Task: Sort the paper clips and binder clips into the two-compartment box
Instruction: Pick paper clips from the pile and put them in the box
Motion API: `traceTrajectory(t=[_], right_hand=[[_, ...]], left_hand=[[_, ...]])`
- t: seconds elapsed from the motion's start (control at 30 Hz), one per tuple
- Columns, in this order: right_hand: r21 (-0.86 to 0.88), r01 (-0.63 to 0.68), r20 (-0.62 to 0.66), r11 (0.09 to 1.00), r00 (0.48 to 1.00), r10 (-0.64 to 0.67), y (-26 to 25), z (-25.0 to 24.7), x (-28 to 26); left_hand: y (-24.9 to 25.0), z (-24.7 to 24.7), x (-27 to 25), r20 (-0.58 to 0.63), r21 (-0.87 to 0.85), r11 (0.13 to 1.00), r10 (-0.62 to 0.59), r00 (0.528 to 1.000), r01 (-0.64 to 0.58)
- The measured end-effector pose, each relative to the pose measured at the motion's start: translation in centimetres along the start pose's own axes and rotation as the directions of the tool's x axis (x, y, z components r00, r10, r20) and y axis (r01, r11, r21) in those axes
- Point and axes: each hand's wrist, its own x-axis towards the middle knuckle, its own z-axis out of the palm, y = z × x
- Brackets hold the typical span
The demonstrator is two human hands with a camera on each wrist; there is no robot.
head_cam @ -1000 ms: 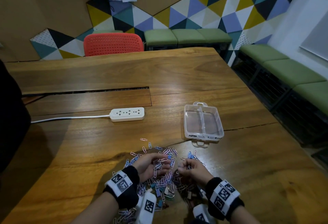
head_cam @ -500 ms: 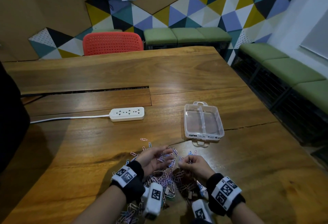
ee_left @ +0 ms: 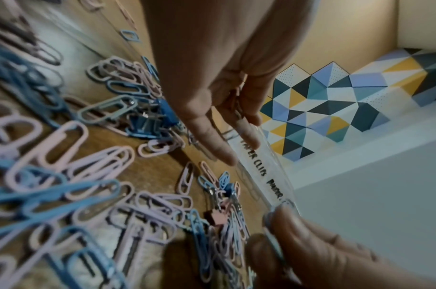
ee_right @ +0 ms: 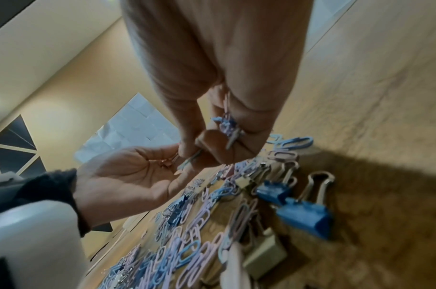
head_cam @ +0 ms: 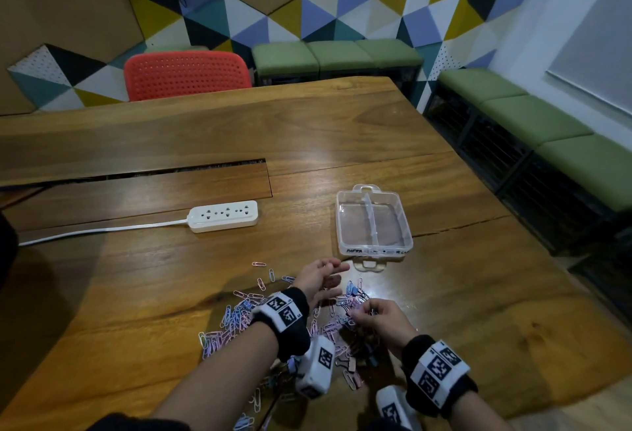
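Observation:
A clear two-compartment box stands on the wooden table, both halves bare; its labelled front wall shows in the left wrist view. In front of it lies a loose pile of pink and blue paper clips mixed with binder clips. My left hand hovers palm-up over the pile, fingers stretched toward the box, a few clips lying in the cupped palm. My right hand pinches a small bunch of paper clips and touches the left palm with its fingertips.
A white power strip with its cable lies left of the box. A cable slot cuts across the table behind it. A red chair and green benches stand beyond the far and right edges.
My left hand has lifted off the pile and moved forward and right toward the box, turning its palm up. The right hand stayed over the pile and now meets the left palm.

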Motion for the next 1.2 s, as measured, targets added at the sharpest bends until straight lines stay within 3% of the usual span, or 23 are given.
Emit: traceTrajectory(t=[0.13,0.3,0.4,0.53,0.7,0.8,0.87,0.93,1.0,1.07,1.13,1.2], right_hand=[[0.13,-0.062,0.048,0.99,0.997,0.056,-0.6,0.1,0.1],[0.042,-0.017,0.026,0.999,1.0,0.016,-1.6,0.5,0.5],[0.043,-0.001,0.04,0.999,0.999,0.0,-1.9,0.8,0.6],[0.015,0.015,0.051,1.0,0.999,-0.015,-1.7,1.0,0.2],[0.011,0.021,-0.008,1.0,1.0,-0.021,-1.1,0.4,0.7],[0.059,0.017,0.034,0.998,0.999,-0.019,-1.0,0.3,0.5],[0.108,-0.012,0.069,0.994,0.998,0.005,-1.3,0.4,0.3],[0.139,-0.034,0.066,0.99,0.998,0.025,-1.4,0.8,0.5],[0.156,-0.046,0.046,0.987,0.998,0.039,-1.6,1.2,0.8],[0.172,-0.058,0.053,0.983,0.997,0.049,-1.7,1.4,1.0],[0.187,-0.062,0.087,0.98,0.995,0.046,-1.9,1.5,1.0],[0.191,-0.066,0.115,0.979,0.992,0.044,-1.8,1.5,1.1]], left_hand=[[0.3,-0.8,-0.4,-0.002,-0.058,0.998,-0.005,1.0,0.005],[0.6,-2.5,-1.3,0.116,-0.142,0.987,-0.063,0.991,0.08],[0.4,-2.7,-1.2,0.116,-0.133,0.988,-0.059,0.991,0.074],[0.1,-1.5,-0.6,0.006,0.096,0.995,0.019,1.0,-0.019],[0.6,-0.8,-0.8,-0.016,0.286,0.957,0.062,0.998,-0.055],[0.8,-1.7,-0.9,-0.062,0.417,0.907,0.095,0.994,-0.06],[0.5,-2.6,-1.2,-0.065,0.535,0.843,0.112,0.992,-0.06],[-0.1,-3.3,-1.6,-0.015,0.718,0.691,0.133,0.991,-0.082],[-0.9,-3.9,-2.4,0.058,0.912,0.394,0.146,0.988,-0.112],[-1.8,-4.1,-2.9,0.069,0.99,0.115,0.143,0.987,-0.085],[-2.8,-4.2,-3.1,0.004,0.999,0.036,0.17,0.986,-0.01],[-3.7,-4.0,-3.2,-0.054,0.998,0.048,0.197,0.979,0.046]])
